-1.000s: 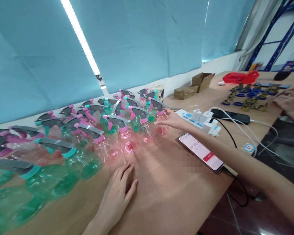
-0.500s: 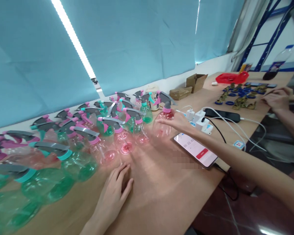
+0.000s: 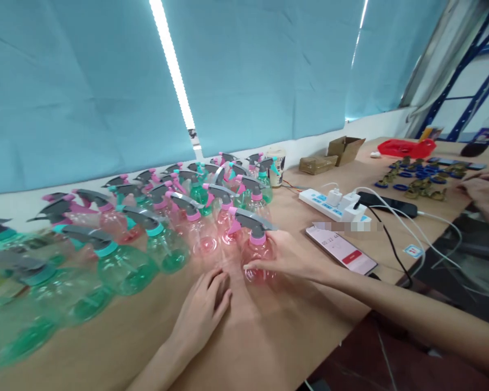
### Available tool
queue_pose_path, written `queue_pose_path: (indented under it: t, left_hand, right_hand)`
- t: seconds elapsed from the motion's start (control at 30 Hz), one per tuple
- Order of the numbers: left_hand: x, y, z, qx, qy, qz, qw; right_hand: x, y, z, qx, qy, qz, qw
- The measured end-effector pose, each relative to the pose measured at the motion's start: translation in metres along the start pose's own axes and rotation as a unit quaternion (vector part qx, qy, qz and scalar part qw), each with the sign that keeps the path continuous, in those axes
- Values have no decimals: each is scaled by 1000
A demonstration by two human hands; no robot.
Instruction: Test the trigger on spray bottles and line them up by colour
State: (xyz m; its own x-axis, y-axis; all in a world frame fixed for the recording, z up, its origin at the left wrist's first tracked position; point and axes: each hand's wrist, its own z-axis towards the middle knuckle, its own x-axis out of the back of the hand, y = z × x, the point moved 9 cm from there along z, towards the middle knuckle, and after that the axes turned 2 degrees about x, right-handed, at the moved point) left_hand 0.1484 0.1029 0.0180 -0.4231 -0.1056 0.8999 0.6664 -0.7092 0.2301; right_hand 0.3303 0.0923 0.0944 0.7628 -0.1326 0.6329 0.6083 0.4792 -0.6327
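Observation:
A clear pink spray bottle [image 3: 257, 254] with a grey and pink trigger head stands in front of the others, apparently on the tabletop. My right hand [image 3: 286, 259] is wrapped around its body, thumb across the near side; the fingers behind it are hidden. My left hand [image 3: 206, 304] rests on the brown table [image 3: 252, 336], empty, its fingers loosely bent and the thumb apart. Just beyond my left fingertips is another pink spray bottle [image 3: 204, 239]. To the left, green spray bottles [image 3: 126, 269] with turquoise collars crowd close together.
A phone [image 3: 342, 252] showing a timer lies right of my right hand. Behind it are a power strip [image 3: 320, 202] with white chargers, cables and a dark phone [image 3: 387, 205]. Farther off are cardboard boxes [image 3: 344, 152], a red tray [image 3: 405, 147], small blue-and-gold parts [image 3: 424, 176] and another person's hand [image 3: 487, 193].
My right hand has brought the pink spray bottle nearer, away from the power strip and toward my left hand. My left hand stays on the table. The camera view has shifted left.

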Motion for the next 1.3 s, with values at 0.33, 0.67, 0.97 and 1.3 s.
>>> queue_pose_path:
  t: [0.33, 0.67, 0.97, 1.3]
  left_hand:
    - [23, -28, -40, 16, 10, 14, 1000]
    - [30, -28, -51, 18, 5, 8, 1000]
    - [26, -29, -51, 24, -5, 12, 1000]
    - [25, -28, -51, 29, -12, 14, 999]
  right_hand:
    - [-43, -25, 3, 17, -41, -14, 999]
    - [-34, -26, 19, -37, -57, 137, 988]
    - [-50, -34, 42, 23, -64, 249, 966]
    - [-61, -41, 52, 59, -7, 291, 955]
